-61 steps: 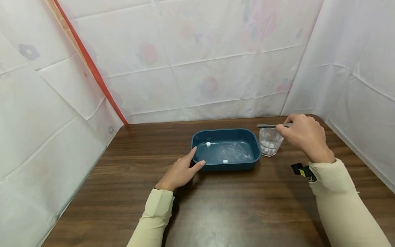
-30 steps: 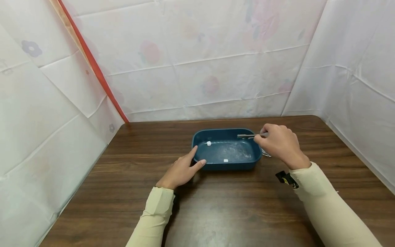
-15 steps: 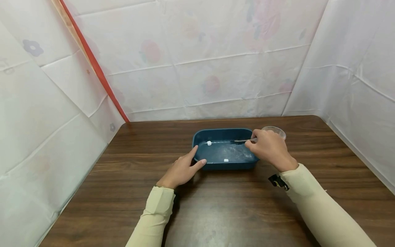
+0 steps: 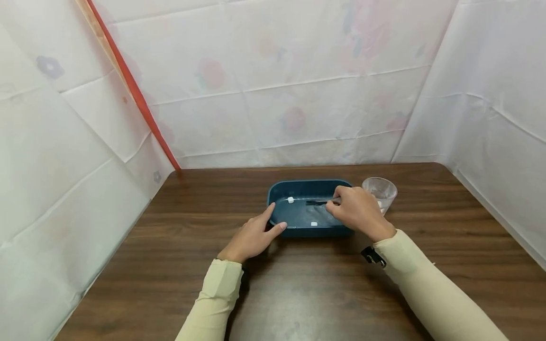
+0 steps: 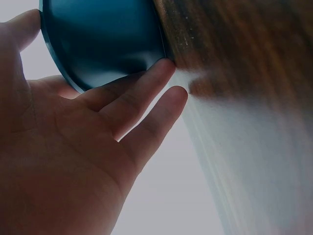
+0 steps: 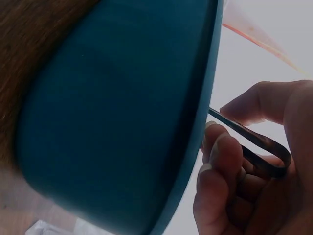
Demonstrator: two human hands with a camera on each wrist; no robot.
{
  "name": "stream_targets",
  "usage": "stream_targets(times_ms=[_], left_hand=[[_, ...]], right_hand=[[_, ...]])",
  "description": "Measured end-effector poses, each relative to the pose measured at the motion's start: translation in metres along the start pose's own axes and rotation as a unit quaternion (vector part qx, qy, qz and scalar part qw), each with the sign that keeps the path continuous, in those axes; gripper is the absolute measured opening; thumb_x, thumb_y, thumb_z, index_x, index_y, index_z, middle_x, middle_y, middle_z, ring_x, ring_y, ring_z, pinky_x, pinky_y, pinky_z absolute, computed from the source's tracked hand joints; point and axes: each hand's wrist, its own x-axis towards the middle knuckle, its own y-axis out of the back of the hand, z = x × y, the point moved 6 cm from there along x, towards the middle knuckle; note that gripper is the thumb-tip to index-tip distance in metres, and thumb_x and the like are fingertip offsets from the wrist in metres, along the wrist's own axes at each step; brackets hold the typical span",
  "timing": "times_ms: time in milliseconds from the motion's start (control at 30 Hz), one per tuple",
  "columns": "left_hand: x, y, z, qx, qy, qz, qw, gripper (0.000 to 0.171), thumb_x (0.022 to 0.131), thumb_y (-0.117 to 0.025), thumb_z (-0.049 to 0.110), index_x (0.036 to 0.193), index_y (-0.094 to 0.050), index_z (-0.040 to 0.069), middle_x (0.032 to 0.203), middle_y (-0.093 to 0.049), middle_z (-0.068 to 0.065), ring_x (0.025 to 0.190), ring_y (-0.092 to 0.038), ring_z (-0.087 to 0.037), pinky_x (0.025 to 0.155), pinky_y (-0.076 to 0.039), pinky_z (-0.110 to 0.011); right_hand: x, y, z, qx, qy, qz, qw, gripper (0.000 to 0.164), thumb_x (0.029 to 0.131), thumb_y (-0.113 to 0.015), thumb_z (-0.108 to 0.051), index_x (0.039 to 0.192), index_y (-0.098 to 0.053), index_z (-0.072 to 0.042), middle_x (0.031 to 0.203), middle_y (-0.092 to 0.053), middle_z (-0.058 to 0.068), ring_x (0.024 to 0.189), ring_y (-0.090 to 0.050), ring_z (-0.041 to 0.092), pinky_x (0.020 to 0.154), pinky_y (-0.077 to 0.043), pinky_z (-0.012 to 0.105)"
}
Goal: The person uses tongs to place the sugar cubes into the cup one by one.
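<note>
A dark blue rectangular basin (image 4: 308, 232) stands on the wooden table. Inside it lie two small white cubes, one at the back left (image 4: 291, 200) and one near the front wall (image 4: 313, 224). My left hand (image 4: 251, 237) steadies the basin's left end, fingers extended along its wall and thumb by the front rim. Over the right side of the basin, my right hand (image 4: 358, 210) pinches a pair of metal tongs (image 6: 266, 144). Their dark tips point left, low inside the basin between the two cubes. In the right wrist view the basin's wall hides those tips.
A clear glass (image 4: 386, 188) with white cubes in it stands just right of the basin, partly behind my right hand. Pale patterned cloth (image 4: 256, 94) hangs behind and along both sides of the brown table (image 4: 315, 289).
My right hand has carried the tongs left from above the glass and lowered them into the basin. The glass shows again behind the hand. My left hand keeps its place.
</note>
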Motion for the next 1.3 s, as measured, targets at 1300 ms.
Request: stream_targets(times_ms=[1300], left_hand=[[0.003,-0.006,0.009,0.001,-0.003,-0.009,1.0000,0.086,0.097,-0.045,0.069,0.162,-0.022,0.018,0.159,-0.034,-0.004,0.142,-0.039,-0.027,0.111,-0.036,-0.054]], right_hand=[[0.020,-0.035,-0.020,-0.011,-0.016,-0.033,0.999,0.017,0.095,-0.069,-0.024,0.101,-0.072,-0.008,0.078,-0.067,0.002,0.055,-0.054,0.013,0.050,-0.048,0.032]])
